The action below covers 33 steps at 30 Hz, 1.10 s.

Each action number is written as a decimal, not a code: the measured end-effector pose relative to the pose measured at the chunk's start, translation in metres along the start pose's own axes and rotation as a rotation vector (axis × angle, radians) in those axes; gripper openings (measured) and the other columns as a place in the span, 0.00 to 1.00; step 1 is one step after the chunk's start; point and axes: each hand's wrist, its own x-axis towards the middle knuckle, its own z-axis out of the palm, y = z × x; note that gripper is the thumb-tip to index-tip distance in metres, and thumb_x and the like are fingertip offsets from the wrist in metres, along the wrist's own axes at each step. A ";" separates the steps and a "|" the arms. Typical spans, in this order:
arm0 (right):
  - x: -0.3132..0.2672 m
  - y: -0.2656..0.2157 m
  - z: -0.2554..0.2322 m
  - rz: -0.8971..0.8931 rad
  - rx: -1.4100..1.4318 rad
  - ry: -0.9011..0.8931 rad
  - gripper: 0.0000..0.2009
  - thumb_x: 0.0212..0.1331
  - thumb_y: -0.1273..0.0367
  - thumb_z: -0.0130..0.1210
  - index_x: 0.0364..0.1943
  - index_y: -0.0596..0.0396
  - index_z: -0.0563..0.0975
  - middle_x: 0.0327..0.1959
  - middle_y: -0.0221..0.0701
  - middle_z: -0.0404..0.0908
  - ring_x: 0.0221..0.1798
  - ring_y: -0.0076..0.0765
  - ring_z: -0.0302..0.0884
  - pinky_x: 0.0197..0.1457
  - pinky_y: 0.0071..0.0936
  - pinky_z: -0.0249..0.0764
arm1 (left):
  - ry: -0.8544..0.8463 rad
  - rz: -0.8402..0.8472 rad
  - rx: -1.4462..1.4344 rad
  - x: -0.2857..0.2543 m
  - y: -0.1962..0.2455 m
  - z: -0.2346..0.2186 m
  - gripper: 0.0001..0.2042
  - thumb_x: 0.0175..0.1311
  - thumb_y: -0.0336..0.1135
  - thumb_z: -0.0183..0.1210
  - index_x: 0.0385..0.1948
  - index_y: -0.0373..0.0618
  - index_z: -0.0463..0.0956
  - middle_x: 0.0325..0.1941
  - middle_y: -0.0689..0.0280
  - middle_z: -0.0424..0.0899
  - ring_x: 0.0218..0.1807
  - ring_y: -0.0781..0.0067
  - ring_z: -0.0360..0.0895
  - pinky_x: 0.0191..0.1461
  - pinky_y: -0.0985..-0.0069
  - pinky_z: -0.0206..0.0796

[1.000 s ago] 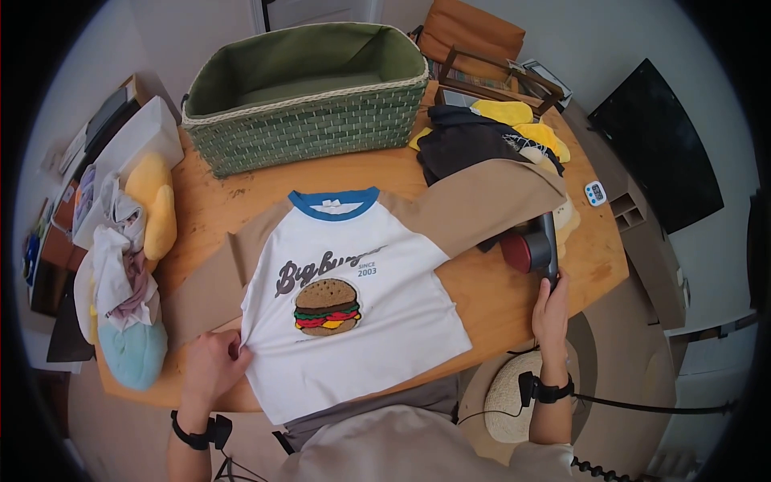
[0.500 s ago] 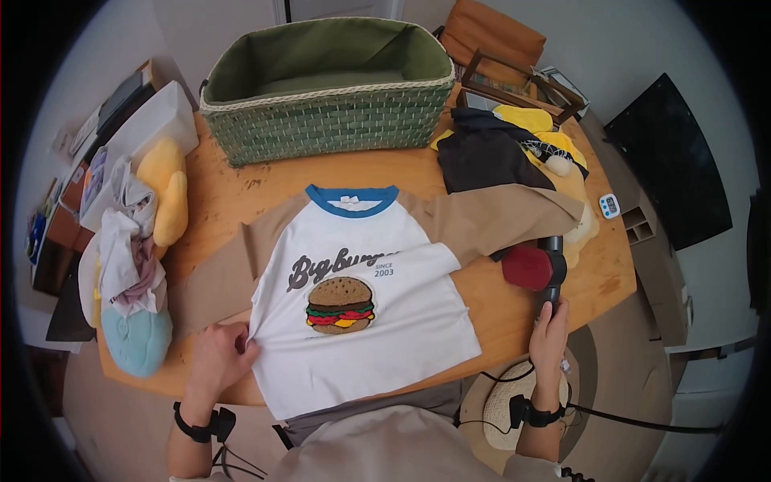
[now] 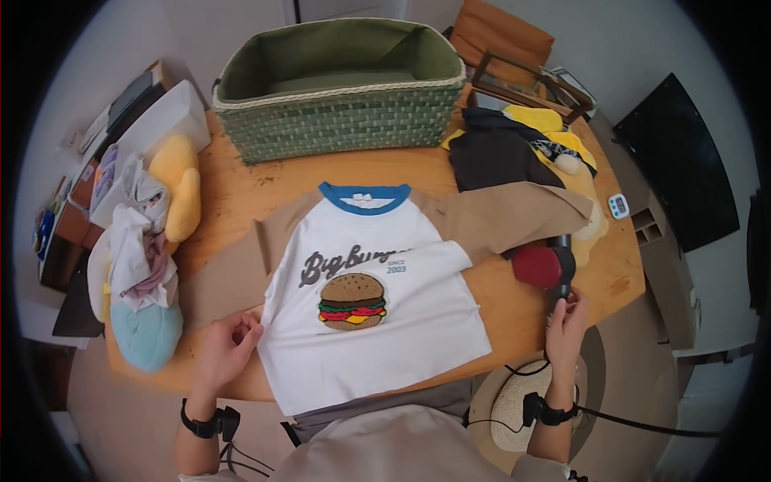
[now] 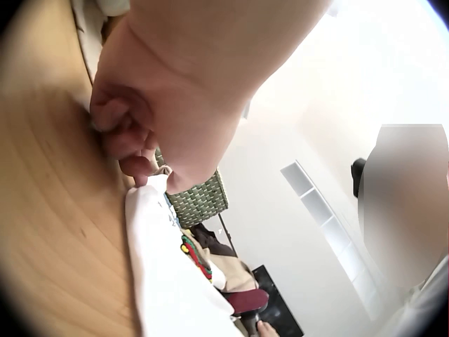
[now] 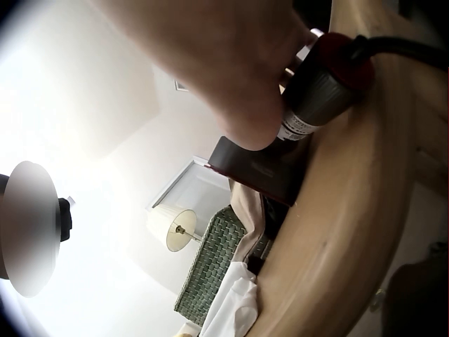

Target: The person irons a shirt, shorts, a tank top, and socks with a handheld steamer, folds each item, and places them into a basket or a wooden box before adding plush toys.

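A white long-sleeved shirt (image 3: 418,321) with tan sleeves, a blue collar and a burger patch (image 3: 352,301) lies spread on the wooden table, its hem hanging toward the person. At its left side edge, my left hand (image 3: 225,349) pinches the white cloth; the left wrist view shows thumb and finger meeting at a raised fold (image 4: 158,181). My right hand (image 3: 568,325) grips the dark handle (image 5: 312,91) of a handheld garment steamer (image 3: 544,267). The steamer's dark red face is turned up and leftward, just below the shirt's right sleeve (image 3: 514,213).
A green woven basket (image 3: 345,120) stands at the back. Dark and yellow clothes (image 3: 498,157) are piled at the back right, beside a small timer (image 3: 618,206). Plush toys (image 3: 146,333) and crumpled cloth line the left side. A cord (image 5: 414,49) runs from the steamer.
My right hand has drawn the steamer slightly toward the person and turned it, showing more of its red face. My left hand's fingers have loosened a little at the shirt's edge. The head view has shifted.
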 end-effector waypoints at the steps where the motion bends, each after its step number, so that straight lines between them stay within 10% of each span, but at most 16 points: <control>1: -0.003 0.003 0.001 -0.141 -0.065 0.138 0.15 0.70 0.68 0.51 0.55 0.63 0.71 0.48 0.46 0.73 0.51 0.48 0.71 0.57 0.40 0.66 | 0.024 -0.019 0.009 -0.002 -0.005 -0.004 0.07 0.65 0.33 0.62 0.31 0.39 0.79 0.18 0.72 0.76 0.21 0.83 0.70 0.27 0.80 0.61; 5: -0.016 -0.011 0.004 -0.412 -0.096 0.384 0.11 0.66 0.73 0.54 0.50 0.61 0.71 0.47 0.43 0.72 0.48 0.45 0.69 0.56 0.40 0.65 | 0.094 -0.029 -0.167 -0.005 -0.016 -0.025 0.10 0.66 0.31 0.62 0.44 0.38 0.76 0.27 0.71 0.76 0.24 0.83 0.69 0.29 0.79 0.61; 8: -0.026 -0.020 0.009 -0.516 -0.037 0.391 0.08 0.62 0.76 0.56 0.43 0.60 0.71 0.41 0.42 0.72 0.42 0.44 0.70 0.49 0.37 0.67 | 0.407 0.228 0.744 -0.009 -0.013 -0.044 0.16 0.60 0.29 0.61 0.50 0.40 0.73 0.50 0.54 0.79 0.35 0.49 0.82 0.37 0.55 0.73; 16: -0.070 -0.027 0.069 -0.563 0.156 -0.116 0.07 0.54 0.75 0.62 0.35 0.57 0.76 0.34 0.37 0.76 0.35 0.44 0.74 0.38 0.38 0.69 | 0.260 -0.072 1.055 -0.007 -0.023 -0.032 0.12 0.63 0.28 0.54 0.47 0.40 0.69 0.46 0.55 0.79 0.34 0.46 0.81 0.36 0.53 0.73; 21: -0.069 -0.060 0.071 -0.926 -0.039 -0.209 0.10 0.46 0.69 0.68 0.34 0.53 0.82 0.39 0.32 0.79 0.43 0.43 0.75 0.50 0.41 0.67 | 0.423 0.272 0.837 0.002 -0.003 -0.036 0.08 0.66 0.27 0.50 0.45 0.40 0.68 0.38 0.53 0.81 0.37 0.43 0.79 0.40 0.53 0.69; 30: -0.079 -0.045 0.076 -0.921 0.014 -0.280 0.10 0.48 0.67 0.71 0.25 0.49 0.78 0.21 0.24 0.78 0.23 0.32 0.77 0.29 0.27 0.69 | 0.462 0.128 0.106 0.012 0.032 -0.125 0.07 0.77 0.28 0.46 0.52 0.44 0.64 0.29 0.60 0.73 0.28 0.69 0.70 0.36 0.71 0.67; 33: -0.090 -0.051 0.071 -0.904 0.124 -0.364 0.09 0.47 0.68 0.72 0.24 0.48 0.79 0.16 0.26 0.78 0.17 0.35 0.76 0.23 0.29 0.69 | 0.587 0.266 0.436 0.024 0.052 -0.147 0.06 0.76 0.25 0.46 0.50 0.41 0.67 0.33 0.58 0.79 0.32 0.73 0.74 0.38 0.75 0.68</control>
